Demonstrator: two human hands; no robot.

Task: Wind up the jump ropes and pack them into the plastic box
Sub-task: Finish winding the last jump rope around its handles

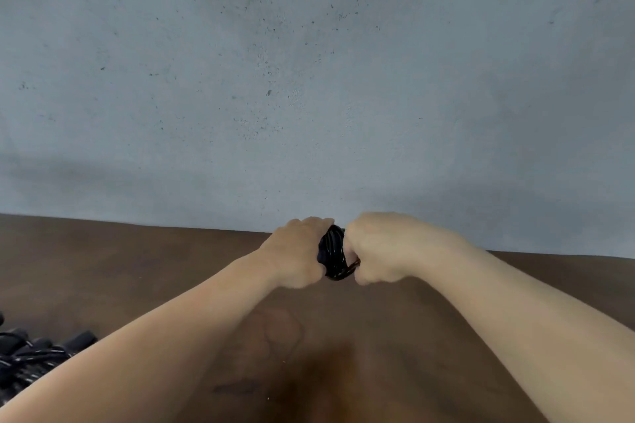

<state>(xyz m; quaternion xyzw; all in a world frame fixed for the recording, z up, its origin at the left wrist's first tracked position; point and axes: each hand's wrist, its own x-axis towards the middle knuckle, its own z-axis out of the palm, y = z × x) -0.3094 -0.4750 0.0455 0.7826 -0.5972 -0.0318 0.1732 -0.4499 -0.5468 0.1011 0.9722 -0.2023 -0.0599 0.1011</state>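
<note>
A black jump rope [332,252], wound into a tight glossy bundle, is held up above the brown table [137,268] near its far edge. My left hand [297,252] grips the bundle's left side with the fingers closed round it. My right hand [378,247] is clenched on the right side, pinching a loop of the rope at the bottom. Most of the bundle is hidden between the two fists. A heap of more black jump ropes [31,357] with dark handles lies at the lower left edge. The plastic box is out of view.
A grey concrete wall [309,79] rises directly behind the table's far edge. Both forearms stretch across the middle of the table. A faint ring stain [281,330] marks the wood beneath them.
</note>
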